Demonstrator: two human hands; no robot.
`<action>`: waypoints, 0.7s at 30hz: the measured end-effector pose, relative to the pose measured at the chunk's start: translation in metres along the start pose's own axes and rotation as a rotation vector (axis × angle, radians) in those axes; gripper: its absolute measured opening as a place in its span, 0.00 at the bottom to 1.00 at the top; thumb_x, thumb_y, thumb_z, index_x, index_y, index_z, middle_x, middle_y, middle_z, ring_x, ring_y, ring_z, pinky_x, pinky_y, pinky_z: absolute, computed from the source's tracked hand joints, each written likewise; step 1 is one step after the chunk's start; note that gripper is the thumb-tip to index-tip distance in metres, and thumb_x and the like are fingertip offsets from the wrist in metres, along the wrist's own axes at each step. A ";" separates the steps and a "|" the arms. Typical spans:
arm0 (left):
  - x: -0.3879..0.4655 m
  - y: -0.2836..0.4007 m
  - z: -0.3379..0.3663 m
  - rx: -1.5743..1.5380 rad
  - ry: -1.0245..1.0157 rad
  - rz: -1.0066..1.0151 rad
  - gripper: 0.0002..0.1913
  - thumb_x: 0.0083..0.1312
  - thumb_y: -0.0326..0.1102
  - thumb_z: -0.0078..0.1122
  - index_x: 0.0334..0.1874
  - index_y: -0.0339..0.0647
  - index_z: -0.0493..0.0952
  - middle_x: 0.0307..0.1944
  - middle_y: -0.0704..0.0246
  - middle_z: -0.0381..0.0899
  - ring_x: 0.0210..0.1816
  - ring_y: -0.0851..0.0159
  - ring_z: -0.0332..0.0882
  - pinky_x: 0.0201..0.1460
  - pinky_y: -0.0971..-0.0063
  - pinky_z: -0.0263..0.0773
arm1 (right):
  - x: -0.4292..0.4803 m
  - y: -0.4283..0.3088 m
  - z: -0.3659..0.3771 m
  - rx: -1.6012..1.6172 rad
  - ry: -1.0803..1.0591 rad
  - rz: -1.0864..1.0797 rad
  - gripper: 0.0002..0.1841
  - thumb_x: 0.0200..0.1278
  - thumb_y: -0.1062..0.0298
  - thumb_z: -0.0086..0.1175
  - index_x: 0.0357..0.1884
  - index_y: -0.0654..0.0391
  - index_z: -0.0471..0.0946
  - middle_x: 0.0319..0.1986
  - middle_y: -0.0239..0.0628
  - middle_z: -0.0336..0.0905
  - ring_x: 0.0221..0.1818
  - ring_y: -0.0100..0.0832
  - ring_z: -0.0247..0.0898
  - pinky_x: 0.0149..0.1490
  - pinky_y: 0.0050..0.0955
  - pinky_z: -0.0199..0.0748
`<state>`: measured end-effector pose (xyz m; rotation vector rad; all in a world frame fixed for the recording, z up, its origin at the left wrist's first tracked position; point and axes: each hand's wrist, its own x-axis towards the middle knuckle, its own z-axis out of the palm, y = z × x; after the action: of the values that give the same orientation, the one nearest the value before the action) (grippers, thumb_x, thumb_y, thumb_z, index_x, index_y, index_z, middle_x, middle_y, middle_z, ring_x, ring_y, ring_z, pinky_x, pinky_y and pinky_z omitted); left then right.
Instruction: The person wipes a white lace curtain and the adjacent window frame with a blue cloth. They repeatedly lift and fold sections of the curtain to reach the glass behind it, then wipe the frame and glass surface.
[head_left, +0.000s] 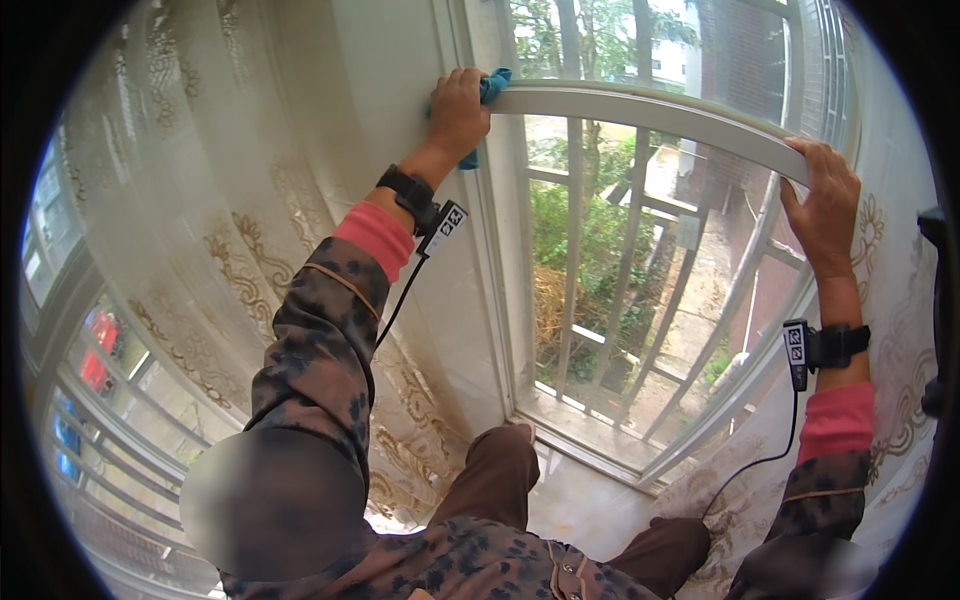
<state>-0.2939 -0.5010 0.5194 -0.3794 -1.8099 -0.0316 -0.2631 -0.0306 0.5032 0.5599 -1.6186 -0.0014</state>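
Bunched in my left hand (459, 109) is a blue-green cloth (495, 85), pressed against the left end of the window's horizontal frame bar (645, 109). One end of the cloth hangs out below my palm. At the bar's other end, my right hand (825, 199) grips it, with the fingers over the top and the thumb below. The bar crosses the window between my two hands, with glass panes (600, 247) above and below it. Each wrist wears a black strap with a small device and a cable.
Patterned sheer curtains hang at the left (247, 247) and right (892, 420) of the window. Metal security bars (626, 277) stand outside the glass, before plants and a path. A pale sill (577, 499) lies below, by my knees. Another barred window (112, 420) is at far left.
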 end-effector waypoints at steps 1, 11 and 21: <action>0.006 0.011 -0.003 -0.001 -0.052 -0.088 0.19 0.55 0.22 0.58 0.51 0.40 0.75 0.47 0.58 0.79 0.53 0.46 0.74 0.59 0.56 0.69 | 0.000 0.000 0.000 -0.005 -0.001 0.005 0.24 0.50 0.73 0.65 0.52 0.48 0.75 0.47 0.29 0.79 0.55 0.36 0.74 0.61 0.39 0.65; 0.022 0.079 0.029 -0.317 0.079 0.257 0.12 0.61 0.22 0.55 0.48 0.37 0.77 0.49 0.55 0.80 0.52 0.47 0.78 0.59 0.57 0.71 | 0.006 0.000 -0.013 0.003 -0.107 -0.065 0.30 0.50 0.76 0.64 0.58 0.49 0.74 0.52 0.33 0.79 0.58 0.39 0.73 0.63 0.40 0.66; 0.037 0.059 0.014 -0.216 -0.084 0.104 0.08 0.61 0.27 0.57 0.42 0.35 0.77 0.37 0.54 0.81 0.38 0.47 0.80 0.50 0.54 0.73 | -0.008 0.010 -0.026 0.024 -0.079 -0.032 0.35 0.47 0.73 0.70 0.62 0.51 0.74 0.49 0.34 0.77 0.53 0.39 0.73 0.58 0.37 0.70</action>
<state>-0.2987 -0.4336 0.5400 -0.6359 -1.8725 -0.1410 -0.2420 -0.0108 0.5026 0.6108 -1.6883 -0.0277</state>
